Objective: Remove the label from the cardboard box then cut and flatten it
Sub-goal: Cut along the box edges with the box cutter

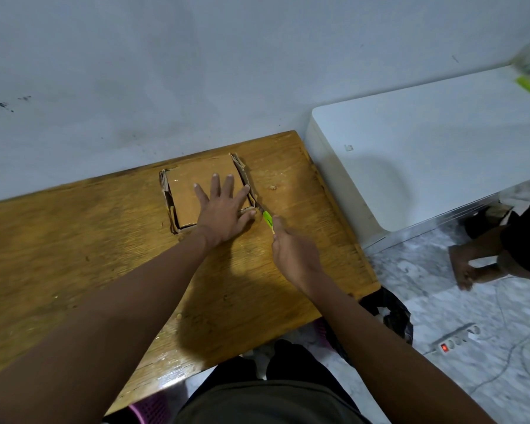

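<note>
A small brown cardboard box (187, 191) lies squashed low on the wooden table (104, 255) near the wall, its side flaps folded around it. My left hand (224, 209) presses flat on its top, fingers spread. My right hand (294, 252) is closed around a green-handled cutter (267, 220). The cutter's tip touches the box's near right corner. No label shows on the visible cardboard.
A white cabinet (426, 154) stands right of the table. On the tiled floor are a black plastic bag (389, 313), a power strip (456, 341) with cables, and another person's feet (471, 264). Purple baskets (150, 408) sit under the table edge.
</note>
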